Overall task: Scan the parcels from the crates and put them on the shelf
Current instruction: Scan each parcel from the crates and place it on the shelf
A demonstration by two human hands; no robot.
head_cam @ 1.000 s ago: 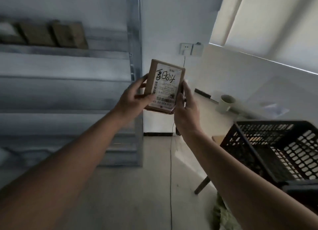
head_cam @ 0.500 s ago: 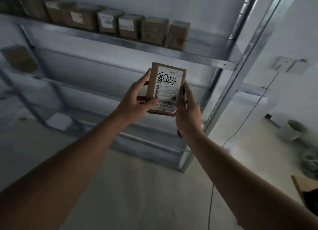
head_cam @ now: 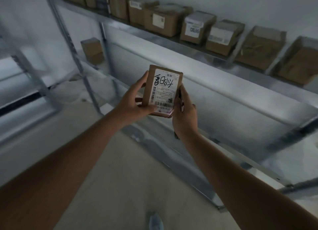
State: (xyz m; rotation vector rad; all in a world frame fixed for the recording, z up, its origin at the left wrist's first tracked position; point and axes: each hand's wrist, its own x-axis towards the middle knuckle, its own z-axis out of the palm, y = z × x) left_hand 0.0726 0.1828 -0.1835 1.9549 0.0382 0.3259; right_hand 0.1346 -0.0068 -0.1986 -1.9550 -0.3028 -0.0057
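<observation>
I hold a small brown cardboard parcel (head_cam: pixel 163 90) upright at chest height, its white label with black handwriting and barcodes facing me. My left hand (head_cam: pixel 136 104) grips its left side, thumb across the lower label. My right hand (head_cam: pixel 185 116) curls round its right edge; a thin dark object, mostly hidden, is tucked in that palm and sticks out below the wrist. The parcel hangs in front of the grey metal shelf (head_cam: pixel 223 92), below its upper level.
The upper shelf level (head_cam: pixel 189 47) carries a row of several brown parcels (head_cam: pixel 161 21), running left to right. One lone box (head_cam: pixel 93 50) sits on a level further left, behind an upright post (head_cam: pixel 75 57). My shoe (head_cam: pixel 155 221) shows on the pale floor.
My view has swung left from the crate and table to the shelf, which is now closer. The parcel stays in both hands, held the same way.
</observation>
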